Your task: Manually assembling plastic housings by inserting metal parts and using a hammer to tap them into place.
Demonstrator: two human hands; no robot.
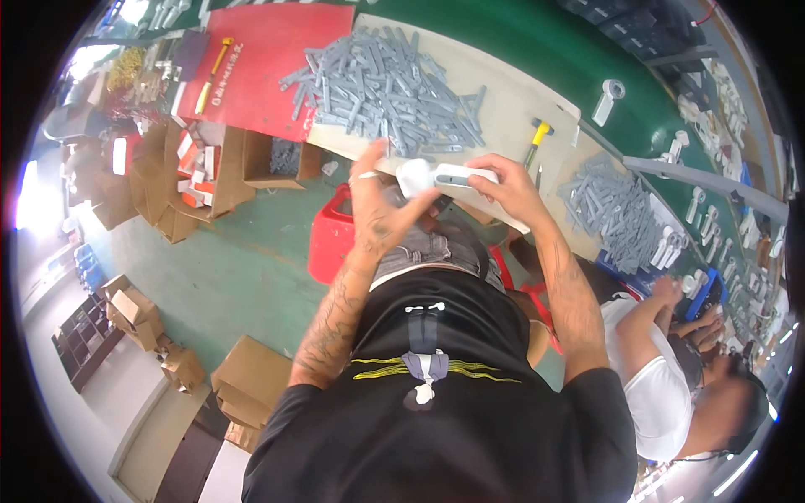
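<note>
In front of my waist, near the table's edge, is a white part with a rounded head and a long flat handle with a grey strip set in it. My left hand grips around the rounded head, its thumb against the lower side. At the other end, my right hand pinches the handle by the grey strip, thumb and fingers closed on it. Just beyond my hands a large heap of grey plastic strips lies on the cream tabletop.
A yellow-headed hammer and a second heap of grey strips lie to the right. A yellow-handled tool rests on a red mat. Cardboard boxes and a red stool stand left. Another person works at right.
</note>
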